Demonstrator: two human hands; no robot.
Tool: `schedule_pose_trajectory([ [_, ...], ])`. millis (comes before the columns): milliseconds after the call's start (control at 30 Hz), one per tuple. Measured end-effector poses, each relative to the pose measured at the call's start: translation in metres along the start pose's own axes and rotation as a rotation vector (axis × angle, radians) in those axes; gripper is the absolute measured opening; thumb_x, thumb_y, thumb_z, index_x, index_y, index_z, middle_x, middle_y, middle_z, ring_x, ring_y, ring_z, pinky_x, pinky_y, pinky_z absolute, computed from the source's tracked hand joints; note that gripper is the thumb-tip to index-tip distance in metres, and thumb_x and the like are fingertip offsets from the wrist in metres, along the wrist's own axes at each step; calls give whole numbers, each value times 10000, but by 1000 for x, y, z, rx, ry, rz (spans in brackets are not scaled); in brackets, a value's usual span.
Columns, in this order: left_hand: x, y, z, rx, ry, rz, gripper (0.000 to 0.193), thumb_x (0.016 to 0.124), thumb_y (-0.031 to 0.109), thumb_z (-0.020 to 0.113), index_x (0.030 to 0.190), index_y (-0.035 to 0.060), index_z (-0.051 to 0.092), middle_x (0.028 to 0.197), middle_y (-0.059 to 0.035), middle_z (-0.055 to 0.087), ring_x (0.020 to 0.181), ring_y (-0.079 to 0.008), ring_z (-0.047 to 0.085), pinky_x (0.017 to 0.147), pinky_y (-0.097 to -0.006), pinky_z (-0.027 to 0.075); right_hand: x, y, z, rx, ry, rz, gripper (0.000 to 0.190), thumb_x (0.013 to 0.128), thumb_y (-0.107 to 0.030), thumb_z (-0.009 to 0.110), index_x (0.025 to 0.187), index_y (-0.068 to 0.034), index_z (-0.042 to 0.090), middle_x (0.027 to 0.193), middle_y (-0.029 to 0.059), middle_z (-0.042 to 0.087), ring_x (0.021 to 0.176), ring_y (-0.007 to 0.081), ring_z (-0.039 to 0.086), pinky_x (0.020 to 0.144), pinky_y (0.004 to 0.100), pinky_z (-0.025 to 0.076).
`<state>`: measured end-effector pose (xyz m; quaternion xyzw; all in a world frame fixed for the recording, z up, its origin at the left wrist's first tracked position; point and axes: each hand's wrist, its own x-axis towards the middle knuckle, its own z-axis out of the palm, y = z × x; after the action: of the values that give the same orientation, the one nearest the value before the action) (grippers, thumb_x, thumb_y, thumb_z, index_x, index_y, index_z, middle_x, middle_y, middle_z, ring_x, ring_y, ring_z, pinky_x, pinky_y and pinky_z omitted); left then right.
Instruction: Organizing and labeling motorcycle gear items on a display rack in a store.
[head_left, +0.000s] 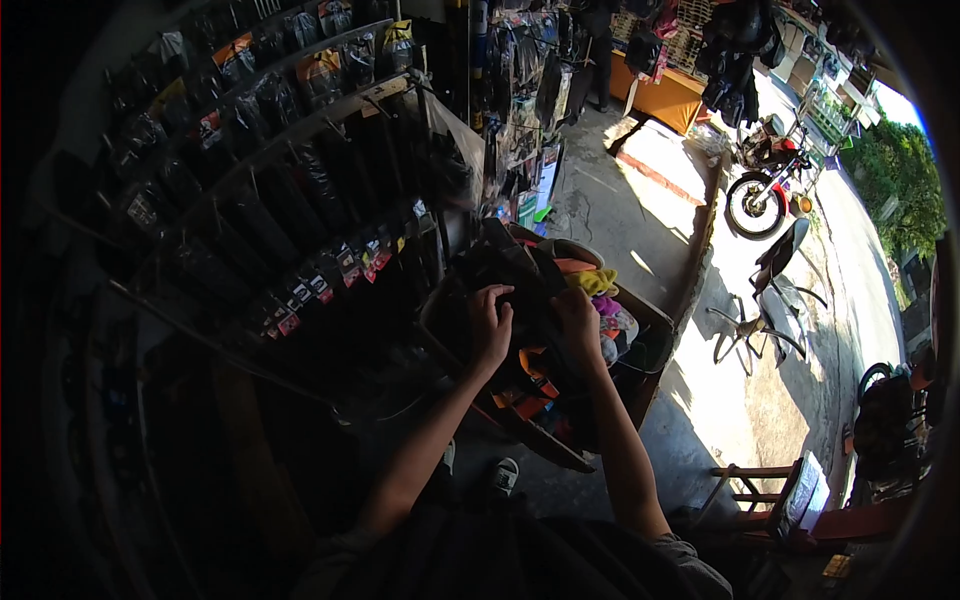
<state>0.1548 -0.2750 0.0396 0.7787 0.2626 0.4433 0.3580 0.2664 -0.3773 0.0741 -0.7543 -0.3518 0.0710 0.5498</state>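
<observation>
My left hand has its fingers curled over a dark, soft-looking black item, thumb and forefinger apart. On the item's other side, my right hand pinches its edge. The item's exact kind is lost in shadow. Beneath both hands stands a wide open bin heaped with goods. A yellow cloth item and a purple one lie just beyond my right hand. Between my forearms, orange packaged goods show in the bin.
To the left, racks hold rows of plastic-wrapped goods, with small carded packets hanging below. My shoe is near the bin's front edge. A swivel chair and a motorcycle stand in sunlight at right. A wooden stool sits lower right.
</observation>
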Motion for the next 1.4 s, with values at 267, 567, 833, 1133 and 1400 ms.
schedule_pose_trajectory([
  [267, 12, 63, 5, -418, -307, -256, 190, 809, 149, 559, 909, -13, 560, 749, -9, 591, 703, -64, 545, 630, -213, 425, 7, -5, -10, 154, -28, -57, 213, 762, -163, 589, 883, 4, 535, 743, 83, 568, 684, 135, 549, 628, 263, 430],
  [567, 49, 74, -16, -858, -84, -329, 157, 815, 198, 566, 842, 44, 544, 751, 24, 513, 677, -30, 496, 601, -201, 473, -36, 67, -57, 31, -281, 56, 157, 790, -147, 542, 835, 3, 541, 670, 58, 541, 627, 87, 494, 578, 260, 407],
  [833, 53, 46, -21, -851, -66, -441, 177, 838, 244, 530, 878, 73, 521, 808, 13, 513, 736, -66, 516, 673, -235, 460, -21, 47, -89, 51, -162, -23, 122, 779, -102, 464, 760, 13, 502, 596, 42, 459, 576, 100, 439, 510, 268, 354],
  [1133, 21, 92, 13, -915, -577, -227, 435, 857, 364, 458, 1127, 23, 466, 1089, -99, 515, 994, -174, 514, 859, -297, 416, 25, -40, -103, -4, -82, 44, 281, 838, -256, 434, 789, 15, 488, 584, 78, 470, 568, 112, 447, 521, 280, 373],
  [1400, -22, 103, 32, -288, -668, 141, 213, 801, 103, 558, 986, -1, 558, 866, -88, 621, 842, -131, 588, 754, -259, 446, 53, -56, -77, 198, -47, 67, 169, 857, -202, 466, 773, -56, 467, 569, -47, 372, 463, 30, 342, 402, 193, 266],
])
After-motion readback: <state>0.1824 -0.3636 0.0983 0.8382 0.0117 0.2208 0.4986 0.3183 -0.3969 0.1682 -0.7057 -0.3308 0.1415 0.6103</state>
